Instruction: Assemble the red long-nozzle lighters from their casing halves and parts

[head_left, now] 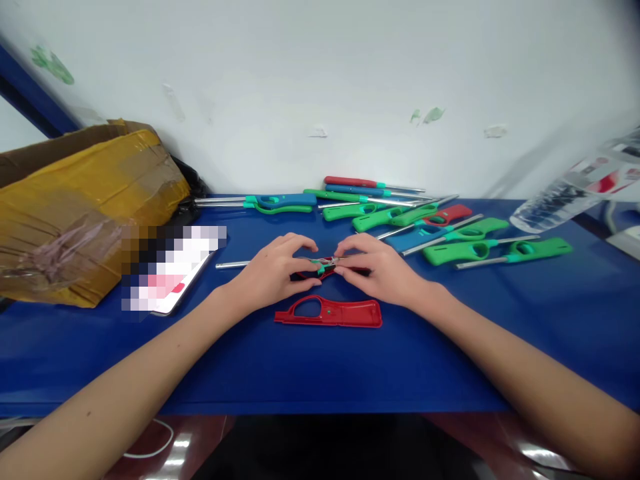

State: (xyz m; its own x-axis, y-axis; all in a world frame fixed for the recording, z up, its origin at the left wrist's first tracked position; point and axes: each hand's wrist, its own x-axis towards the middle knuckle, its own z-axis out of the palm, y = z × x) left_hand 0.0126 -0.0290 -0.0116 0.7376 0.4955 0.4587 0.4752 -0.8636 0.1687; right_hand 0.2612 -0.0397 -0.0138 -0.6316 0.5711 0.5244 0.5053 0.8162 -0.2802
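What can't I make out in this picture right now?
Head view throughout:
Opened red lighter: inner parts covered partly by left hand and right hand.
Phone: screen content hidden by pixelation.
Cardboard box: left end cut off by left edge.
Plastic bottle: end cut off by right edge.

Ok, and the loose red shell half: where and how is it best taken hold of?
I would pinch the loose red shell half by both long edges of its wide end, from above, with the right hand: it lies flat, and this loopless end points right.
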